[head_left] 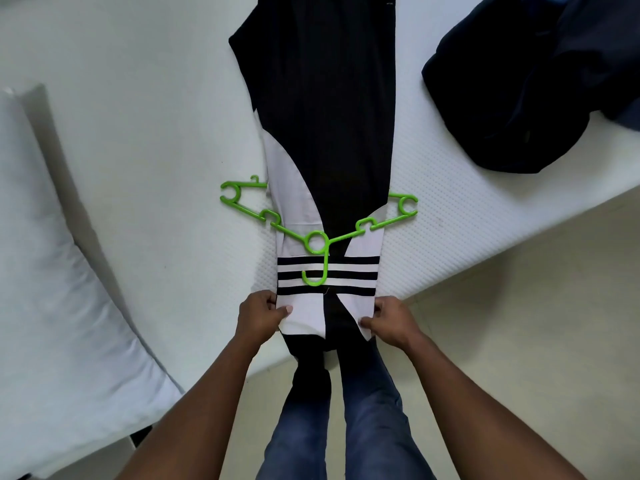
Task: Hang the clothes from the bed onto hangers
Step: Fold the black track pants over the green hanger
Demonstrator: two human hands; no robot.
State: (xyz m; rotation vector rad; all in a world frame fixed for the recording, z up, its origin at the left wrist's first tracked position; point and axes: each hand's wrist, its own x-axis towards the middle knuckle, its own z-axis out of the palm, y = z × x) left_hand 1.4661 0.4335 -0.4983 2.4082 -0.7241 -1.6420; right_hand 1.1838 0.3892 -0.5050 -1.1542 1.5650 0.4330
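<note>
Garment [325, 133] is laid lengthwise on the bed [138, 98], stretching away from the person; its near end is pinched by left hand [263, 313] and right hand [391, 320], just short of the hanger [315, 242] lying across it.

bed [138, 116]: garment [329, 116], hanger [326, 265], dark clothes [519, 98], pillow [52, 271]

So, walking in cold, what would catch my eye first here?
The bright green hanger stands out most, lying across a long black and white garment in the middle of the white bed. At the bed's near edge, the left hand and right hand each pinch a side of that garment. A dark pile of clothes sits at the far right.
</note>
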